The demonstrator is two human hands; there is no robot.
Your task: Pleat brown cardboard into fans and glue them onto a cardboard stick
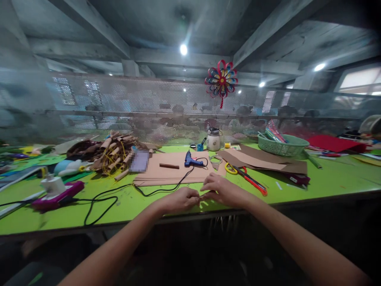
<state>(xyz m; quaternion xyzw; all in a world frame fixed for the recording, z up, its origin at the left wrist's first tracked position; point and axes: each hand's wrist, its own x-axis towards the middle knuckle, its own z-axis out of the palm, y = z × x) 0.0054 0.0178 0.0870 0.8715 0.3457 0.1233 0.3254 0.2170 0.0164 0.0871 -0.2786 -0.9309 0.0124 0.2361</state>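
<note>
Left hand (183, 199) and right hand (218, 191) nearly meet over the tabletop (131, 210), half curled; whether they pinch anything is hard to tell. Just beyond, brown sheets (163, 176) carry a glue gun (192, 160), its black cable (147, 195) trailing left; scissors (250, 180) lie right.

Craft workshop: glue gun (189, 159), scissors (251, 182), stacked card (166, 174) on green bench (336, 174), concrete beams (276, 28).

Left hand (185, 199) beside right hand (219, 190), blue glue gun (188, 160), green table (330, 176)
</note>
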